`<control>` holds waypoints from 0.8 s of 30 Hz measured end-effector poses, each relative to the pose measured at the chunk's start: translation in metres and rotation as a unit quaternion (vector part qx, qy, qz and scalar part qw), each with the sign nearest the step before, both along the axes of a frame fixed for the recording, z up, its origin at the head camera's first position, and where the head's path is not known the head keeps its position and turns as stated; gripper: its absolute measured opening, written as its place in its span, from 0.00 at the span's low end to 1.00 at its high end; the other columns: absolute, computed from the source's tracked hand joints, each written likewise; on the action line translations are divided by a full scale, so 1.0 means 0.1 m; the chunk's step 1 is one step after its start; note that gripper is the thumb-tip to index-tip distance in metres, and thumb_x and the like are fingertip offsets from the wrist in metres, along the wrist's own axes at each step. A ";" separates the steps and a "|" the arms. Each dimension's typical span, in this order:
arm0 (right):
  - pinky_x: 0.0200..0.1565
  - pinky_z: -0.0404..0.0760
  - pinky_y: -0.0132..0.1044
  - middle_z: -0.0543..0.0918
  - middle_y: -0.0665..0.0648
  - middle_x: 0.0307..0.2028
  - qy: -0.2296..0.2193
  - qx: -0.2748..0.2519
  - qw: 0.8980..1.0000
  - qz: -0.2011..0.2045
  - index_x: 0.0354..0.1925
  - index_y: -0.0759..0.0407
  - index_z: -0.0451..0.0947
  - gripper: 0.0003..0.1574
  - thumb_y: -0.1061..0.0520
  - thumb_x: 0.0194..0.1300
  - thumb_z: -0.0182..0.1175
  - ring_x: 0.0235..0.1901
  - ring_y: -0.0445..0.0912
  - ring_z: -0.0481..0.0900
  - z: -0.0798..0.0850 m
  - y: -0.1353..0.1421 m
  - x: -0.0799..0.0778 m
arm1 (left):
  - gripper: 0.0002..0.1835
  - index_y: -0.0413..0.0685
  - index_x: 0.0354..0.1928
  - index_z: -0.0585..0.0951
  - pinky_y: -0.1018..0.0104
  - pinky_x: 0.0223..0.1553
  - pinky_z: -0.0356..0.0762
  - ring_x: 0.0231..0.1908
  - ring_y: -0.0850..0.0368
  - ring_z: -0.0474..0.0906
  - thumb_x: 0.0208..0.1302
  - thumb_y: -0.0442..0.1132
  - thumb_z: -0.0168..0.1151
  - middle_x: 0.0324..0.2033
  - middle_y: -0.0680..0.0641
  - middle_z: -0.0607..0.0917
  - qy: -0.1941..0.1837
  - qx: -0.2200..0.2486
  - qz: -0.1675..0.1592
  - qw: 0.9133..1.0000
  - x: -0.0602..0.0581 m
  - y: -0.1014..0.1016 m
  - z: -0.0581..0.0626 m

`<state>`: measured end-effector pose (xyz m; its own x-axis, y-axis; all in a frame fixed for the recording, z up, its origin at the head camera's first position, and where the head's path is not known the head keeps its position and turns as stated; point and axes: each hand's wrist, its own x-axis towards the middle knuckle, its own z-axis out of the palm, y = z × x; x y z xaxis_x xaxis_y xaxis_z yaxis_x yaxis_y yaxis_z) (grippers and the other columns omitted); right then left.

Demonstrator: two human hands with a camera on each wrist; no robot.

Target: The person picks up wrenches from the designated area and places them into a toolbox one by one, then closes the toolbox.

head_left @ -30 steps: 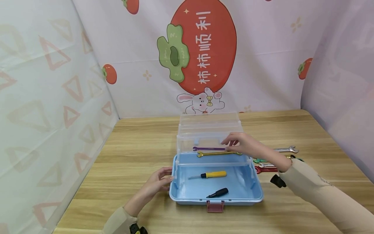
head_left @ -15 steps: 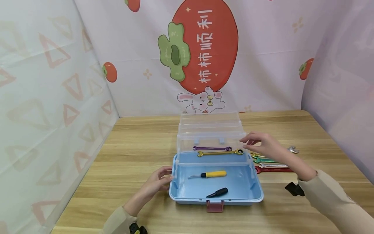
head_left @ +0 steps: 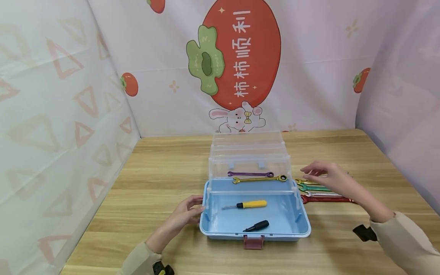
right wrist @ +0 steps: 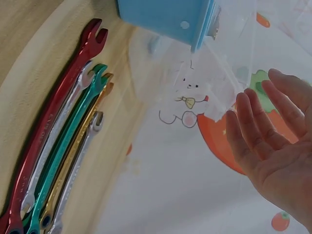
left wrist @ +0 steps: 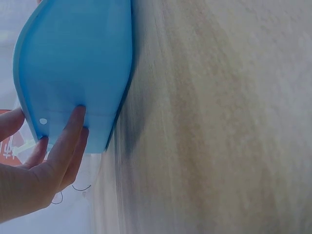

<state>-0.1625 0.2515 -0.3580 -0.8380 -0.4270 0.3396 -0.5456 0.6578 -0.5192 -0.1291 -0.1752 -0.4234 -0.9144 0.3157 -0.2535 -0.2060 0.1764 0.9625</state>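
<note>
A light-blue toolbox [head_left: 285, 219] stands with its transparent lid [head_left: 249, 139] raised. My left hand [head_left: 183, 214] touches its left side; the left wrist view shows fairly straight fingers against the blue outer wall [left wrist: 78, 63] and the thumb at the rim. Inside the box lie a yellow-handled screwdriver [head_left: 252, 204] and a short black screwdriver [head_left: 257, 226]. Behind them, in the clear upper part, are a purple wrench [head_left: 250, 174] and a gold wrench [head_left: 258, 179]. My right hand [head_left: 330, 176] is in the air right of the box, holding nothing, fingers loosely bent.
Right of the box several wrenches lie side by side on the wooden table [head_left: 165, 164]: a red one [right wrist: 46, 122], a green one [right wrist: 63, 141], a gold one and silver ones. A pink latch [head_left: 253, 242] hangs at the box's front. Printed cloth [head_left: 309, 76] surrounds the table.
My right hand has moved right, from over the purple and gold wrenches to above the wrenches on the table, uncovering the two it was over. My left hand has stayed at the box.
</note>
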 end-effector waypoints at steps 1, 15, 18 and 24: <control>0.31 0.77 0.29 0.80 0.52 0.31 -0.002 0.002 1.000 -0.002 0.37 0.61 0.79 0.09 0.64 0.54 0.61 0.28 0.33 0.74 -0.01 0.02 0.00 | 0.28 0.32 0.57 0.62 0.56 0.38 0.77 0.45 0.49 0.74 0.59 0.40 0.57 0.54 0.31 0.67 0.000 0.000 0.000 1.000 0.00 0.00 0.00; 0.27 0.77 0.30 0.82 0.59 0.32 -0.043 0.010 0.999 0.015 0.35 0.66 0.79 0.08 0.67 0.52 0.61 0.28 0.32 0.73 -0.24 0.26 0.01 | 0.28 0.32 0.57 0.62 0.56 0.39 0.77 0.46 0.48 0.73 0.59 0.40 0.57 0.55 0.31 0.67 -0.002 -0.001 -0.001 1.000 -0.01 0.00 0.00; 0.27 0.77 0.30 0.81 0.58 0.30 -0.053 0.015 0.998 0.022 0.34 0.68 0.79 0.08 0.67 0.51 0.61 0.28 0.31 0.73 -0.30 0.28 0.01 | 0.28 0.31 0.57 0.62 0.56 0.38 0.77 0.45 0.48 0.73 0.59 0.40 0.57 0.54 0.31 0.67 -0.002 0.001 -0.002 1.000 -0.01 0.00 0.00; 0.26 0.75 0.29 0.81 0.54 0.28 -0.072 0.039 0.996 0.024 0.34 0.68 0.78 0.08 0.66 0.51 0.61 0.26 0.30 0.71 -0.39 0.32 0.02 | 0.29 0.32 0.58 0.61 0.56 0.38 0.77 0.46 0.48 0.73 0.59 0.40 0.57 0.55 0.31 0.66 -0.005 0.001 -0.001 1.000 -0.01 -0.01 -0.01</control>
